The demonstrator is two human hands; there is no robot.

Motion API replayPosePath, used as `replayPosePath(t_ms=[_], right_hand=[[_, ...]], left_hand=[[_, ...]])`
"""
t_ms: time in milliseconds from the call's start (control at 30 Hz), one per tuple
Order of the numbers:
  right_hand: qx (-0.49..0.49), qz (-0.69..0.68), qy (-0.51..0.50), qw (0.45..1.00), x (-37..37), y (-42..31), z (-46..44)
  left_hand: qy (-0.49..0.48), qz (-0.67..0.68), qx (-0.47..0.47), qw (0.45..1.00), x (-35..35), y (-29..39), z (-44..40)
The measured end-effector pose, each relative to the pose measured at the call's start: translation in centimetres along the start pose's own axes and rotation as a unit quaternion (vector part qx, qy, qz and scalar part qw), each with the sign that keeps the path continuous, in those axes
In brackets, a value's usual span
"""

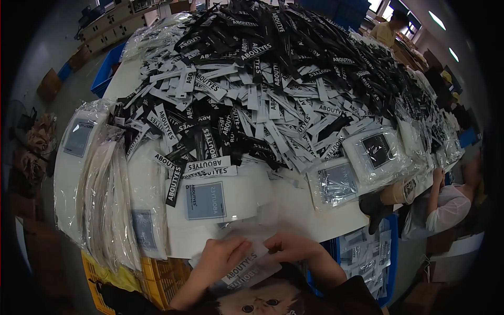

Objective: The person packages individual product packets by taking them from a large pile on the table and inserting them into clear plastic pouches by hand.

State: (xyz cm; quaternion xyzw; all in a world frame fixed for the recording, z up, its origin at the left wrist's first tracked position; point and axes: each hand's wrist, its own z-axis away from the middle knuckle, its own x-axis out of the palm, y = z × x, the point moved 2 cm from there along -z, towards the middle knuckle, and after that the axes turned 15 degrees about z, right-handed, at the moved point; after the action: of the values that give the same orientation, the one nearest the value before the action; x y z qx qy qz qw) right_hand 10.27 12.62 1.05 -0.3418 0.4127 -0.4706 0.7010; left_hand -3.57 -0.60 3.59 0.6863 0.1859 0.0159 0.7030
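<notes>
At the table's near edge, my left hand (pixel 227 257) and my right hand (pixel 289 247) hold a translucent plastic bag (pixel 257 273) between them. Inside or against the bag shows a white strip with black "ABOUTYES" lettering. Fingers of both hands are bent and pressed on the bag's upper part, which is blurred. Just beyond my left hand lies a stack of clear bags (pixel 205 201) with a grey printed label. White strips (pixel 207 164) rest at that stack's far edge. A large heap of black and white packets (pixel 257 89) covers the middle of the table.
Packed bundles (pixel 79 152) line the left side, others (pixel 375 149) the right. A yellow crate (pixel 165 278) stands below left, a blue bin (pixel 388 252) of packets below right. Near the right edge are a brown cup (pixel 394 194) and a person (pixel 451 207); another person (pixel 386 32) is at the back.
</notes>
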Motion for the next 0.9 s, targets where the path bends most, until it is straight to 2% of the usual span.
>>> replayPosePath(t_ms=[33,100,167,233,300,333,400,433,467,500,533,600,633,700,833,900], right_hand=[[0.000,0.000,0.001,1.000,0.1,0.2,-0.1],[-0.026,-0.165,0.020,0.986,0.3,0.9,-0.1],[-0.015,-0.130,0.034,0.991,1.4,1.6,-0.8],[-0.006,-0.096,0.046,0.994,2.2,0.8,-1.7],[-0.019,-0.098,0.138,0.985,2.3,-0.9,-2.0],[-0.020,-0.098,0.140,0.985,2.1,-0.7,-2.0],[0.008,-0.103,0.073,0.992,1.6,0.3,-1.9],[0.007,-0.102,0.074,0.992,1.5,0.8,-1.6],[-0.016,-0.187,0.140,0.972,1.2,1.3,-1.2],[-0.039,-0.270,0.202,0.941,0.8,1.3,-1.0],[-0.040,-0.269,0.201,0.941,1.1,0.9,-1.1],[-0.106,-0.312,0.310,0.892,1.6,-0.7,-0.8],[-0.105,-0.315,0.312,0.890,1.7,-0.7,-0.7],[-0.093,-0.108,0.303,0.942,1.9,-1.0,-0.5],[-0.103,-0.015,0.323,0.941,1.3,-1.8,-0.8],[-0.156,0.087,0.389,0.904,1.2,-2.3,-0.6]], left_hand=[[0.003,0.022,-0.036,0.999,-0.4,-0.4,0.2],[0.005,0.046,-0.071,0.996,-0.5,-0.8,0.1],[0.005,-0.002,0.017,1.000,-0.3,-0.4,-0.1],[0.009,-0.002,0.035,0.999,0.1,-0.1,-0.3],[0.015,-0.004,0.055,0.998,0.0,0.0,-0.3],[0.005,0.005,0.025,1.000,-0.3,0.0,-0.3],[-0.005,0.014,-0.002,1.000,-1.4,-0.4,0.0],[-0.022,0.069,-0.061,0.995,-2.5,-1.0,0.3],[-0.037,0.124,-0.119,0.985,-2.9,-1.5,0.5],[0.017,0.153,-0.120,0.981,-3.0,-1.4,0.6],[0.019,0.154,-0.121,0.981,-2.8,-1.7,0.7],[0.098,0.202,-0.100,0.969,-2.5,-2.1,0.8],[0.095,0.202,-0.102,0.970,-2.1,-1.9,0.6],[0.064,0.286,-0.074,0.953,-1.3,-1.1,0.1],[0.047,0.237,-0.040,0.970,-1.0,-1.6,-0.2],[0.041,0.120,0.025,0.992,-1.2,-0.9,-0.1]])
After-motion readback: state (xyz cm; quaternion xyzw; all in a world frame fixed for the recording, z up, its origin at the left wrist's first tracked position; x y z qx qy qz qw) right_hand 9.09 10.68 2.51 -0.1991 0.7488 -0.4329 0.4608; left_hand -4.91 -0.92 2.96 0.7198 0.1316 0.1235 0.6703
